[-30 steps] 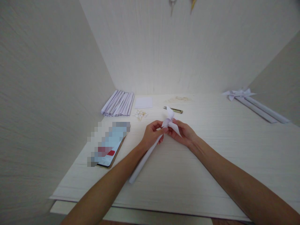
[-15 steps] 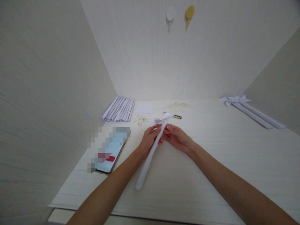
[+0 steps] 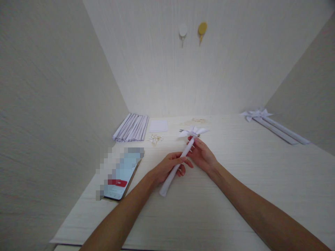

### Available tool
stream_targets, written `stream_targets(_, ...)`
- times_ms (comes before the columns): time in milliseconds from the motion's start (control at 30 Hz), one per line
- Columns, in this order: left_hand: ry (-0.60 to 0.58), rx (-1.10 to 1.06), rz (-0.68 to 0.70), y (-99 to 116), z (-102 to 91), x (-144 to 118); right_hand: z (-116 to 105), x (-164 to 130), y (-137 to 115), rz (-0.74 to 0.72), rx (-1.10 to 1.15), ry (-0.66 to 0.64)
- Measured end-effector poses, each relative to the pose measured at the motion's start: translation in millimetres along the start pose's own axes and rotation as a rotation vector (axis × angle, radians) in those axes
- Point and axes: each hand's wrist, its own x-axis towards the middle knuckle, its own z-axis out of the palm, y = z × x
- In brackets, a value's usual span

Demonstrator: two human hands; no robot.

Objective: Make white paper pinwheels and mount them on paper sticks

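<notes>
A white paper pinwheel (image 3: 192, 132) on a rolled paper stick (image 3: 169, 180) is held above the table, slanting from lower left to upper right. My left hand (image 3: 172, 164) grips the stick around its middle, thumb on top. Close under the pinwheel's blades, my right hand (image 3: 201, 153) has its fingers around the upper end of the stick. Behind the blades lies a cutter, mostly hidden, with its tip (image 3: 181, 130) showing at the left.
A row of rolled paper sticks (image 3: 132, 128) lies at the back left, beside a stack of white paper squares (image 3: 158, 126). Small white-and-tan pieces (image 3: 156, 139) lie in front. A phone (image 3: 123, 174) rests at left. Finished pinwheels (image 3: 277, 127) lie at back right. Two hooks (image 3: 202, 28) are on the wall.
My left hand has slid down the stick to its middle. My right hand has moved up and right with the upper end, and the pinwheel's blades now face up, spread into view.
</notes>
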Motion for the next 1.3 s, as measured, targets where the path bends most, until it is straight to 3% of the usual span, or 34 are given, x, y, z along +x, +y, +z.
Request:
stream_targets(100, -0.066, 0.009, -0.051, 0.8, 1.4, -2.2, 2.1, -1.0, -1.4, -0.015, 0.009, 0.014)
stream_targets(167, -0.036, 0.018, -0.018, 1.3, 2.8, -2.2, 5.5, -2.7, -0.2, -0.024, -0.02, -0.011)
stream_targets(333, 0.181, 0.001, 0.274, 7.1, 5.1, -0.6, 14.5, -9.1, 12.3, -0.016, -0.205, -0.206)
stream_targets(467, 0.283, 0.029, 0.466, 11.8, 5.1, -3.0, 22.9, -15.7, 20.5, -0.151, -0.417, -0.371)
stream_targets(533, 0.32, 0.079, 0.509, 11.6, 6.4, -5.0, 29.3, -20.3, 19.0, -0.226, -0.442, -0.374)
stream_targets(800, 0.339, 0.294, 0.577, -2.7, 18.2, -8.4, 76.1, -42.9, -6.4, -0.452, -0.408, -0.251)
stream_targets(933, 0.375, 0.294, 0.611, -10.6, 21.8, -7.9, 103.8, -50.7, -7.5, -0.445, -0.417, -0.011)
stream_targets(1000, 0.409, 0.289, 0.61, -12.9, 22.9, -8.2, 114.2, -52.6, -5.0, -0.494, -0.372, 0.035)
stream_targets(1300, 0.471, 0.309, 0.603, -10.8, 22.5, -11.1, 132.7, -48.2, 1.7, -0.519, -0.298, 0.211)
